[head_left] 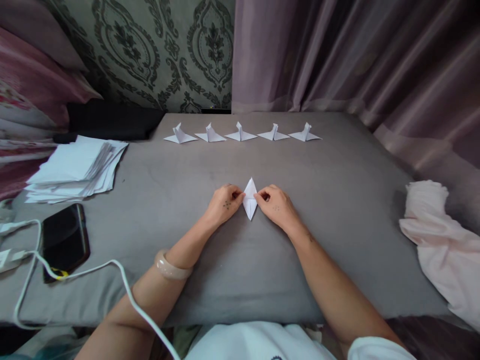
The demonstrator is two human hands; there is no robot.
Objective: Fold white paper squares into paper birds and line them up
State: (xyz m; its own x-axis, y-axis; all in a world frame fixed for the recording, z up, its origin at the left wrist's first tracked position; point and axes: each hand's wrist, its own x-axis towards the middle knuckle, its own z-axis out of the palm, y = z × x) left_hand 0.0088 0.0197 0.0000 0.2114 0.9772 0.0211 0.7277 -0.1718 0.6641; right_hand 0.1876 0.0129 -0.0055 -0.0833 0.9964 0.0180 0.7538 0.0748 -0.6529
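A small diamond of folded white paper [250, 206] stands point-up between my hands, with creases meeting across its middle. My left hand [225, 202] pinches its left corner between thumb and forefinger. On the opposite side my right hand [277, 204] grips the right corner the same way. Both hands are just above or resting on the grey cloth [240, 270]; I cannot tell which. Farther back, several folded paper birds [240, 133] sit in a row, wings spread flat and a folded part sticking up from each.
To the left lies a stack of white paper [71, 162], with a dark phone [66, 240] in front of it. A white cable [125, 282] runs across my left forearm. Pale pink fabric [442, 245] is bunched at the right edge. Purple curtains [300, 55] hang behind.
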